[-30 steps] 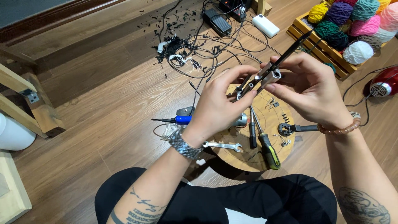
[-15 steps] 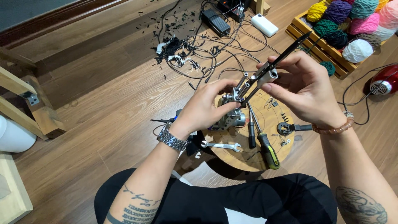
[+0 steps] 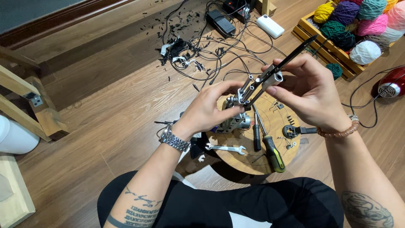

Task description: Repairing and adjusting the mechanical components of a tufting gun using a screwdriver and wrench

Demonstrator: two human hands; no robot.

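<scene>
At about 9 o'clock from the round board [image 3: 253, 162], the left hand [image 3: 211, 110] is closed with its fingertips around the lower, metal end of the rod [image 3: 291, 57], where small silver fittings [image 3: 247, 90] sit; a steel watch [image 3: 174, 139] is on that wrist. The rod is a thin black bar and it slants up toward 1 o'clock, held in the air above the board, not touching it. The right hand [image 3: 310, 90] pinches the middle of the rod, thumb and fingers around a silver clamp [image 3: 273, 78]. On the board below lie a wrench [image 3: 223, 147] at 8 o'clock, two screwdrivers [image 3: 270, 147] near the centre, and a small black part [image 3: 291, 131] at 3 o'clock, with a few loose screws beside it. I judge that the work is in the middle: the fittings seem already on the rod, but tools and small parts are still lying out, so some fastening probably remains. Cables [image 3: 202, 55] lie at 11 o'clock, yarn balls [image 3: 358, 21] at 1 o'clock
</scene>
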